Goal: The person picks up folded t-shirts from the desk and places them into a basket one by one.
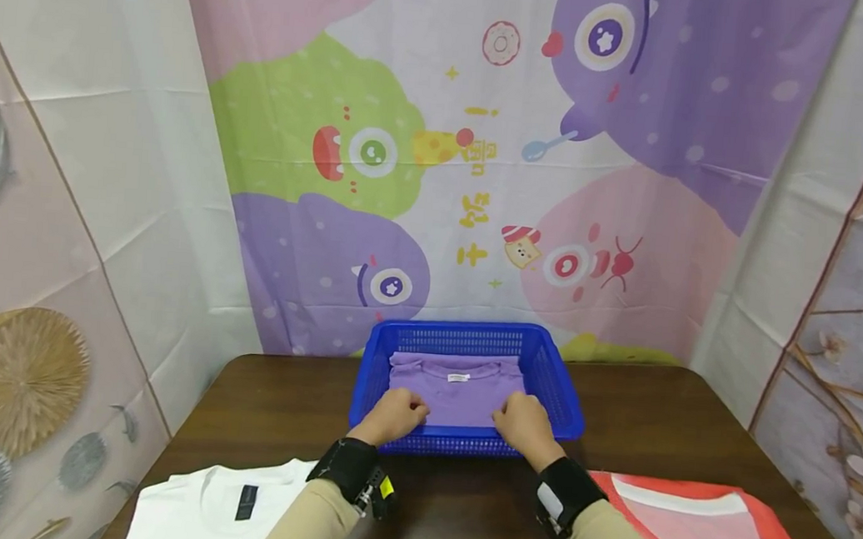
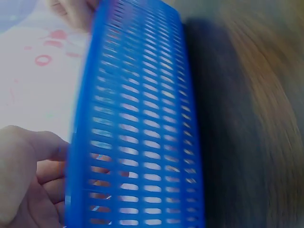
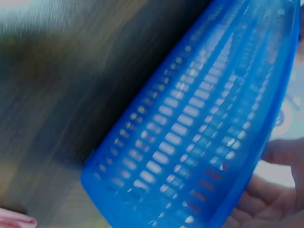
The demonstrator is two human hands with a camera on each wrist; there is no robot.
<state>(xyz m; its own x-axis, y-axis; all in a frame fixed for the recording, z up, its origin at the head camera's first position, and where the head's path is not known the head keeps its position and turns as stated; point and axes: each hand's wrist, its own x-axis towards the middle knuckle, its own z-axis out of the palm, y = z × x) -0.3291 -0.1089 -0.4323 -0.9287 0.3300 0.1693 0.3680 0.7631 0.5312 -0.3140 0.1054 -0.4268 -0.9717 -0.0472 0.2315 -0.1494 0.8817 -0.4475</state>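
Observation:
In the head view a folded purple T-shirt [image 1: 460,397], neckline and white label facing up, lies inside a blue plastic basket [image 1: 570,413]. The left hand [image 1: 394,416] reaches over the basket's near rim with curled fingers and pinches the shirt's near left part. Opposite it, the right hand [image 1: 524,425] pinches the near right part in the same way. The wrist views show slotted basket wall [image 2: 137,114] between camera and fingertips. Skin shows through some slots; both grips are partly hidden there.
A white T-shirt [image 1: 215,505] with a dark label lies at the table's front left. At the front right is a red garment [image 1: 777,536] with a pale neck area. The brown table [image 1: 279,401] meets a cartoon-printed curtain [image 1: 475,298] behind the basket.

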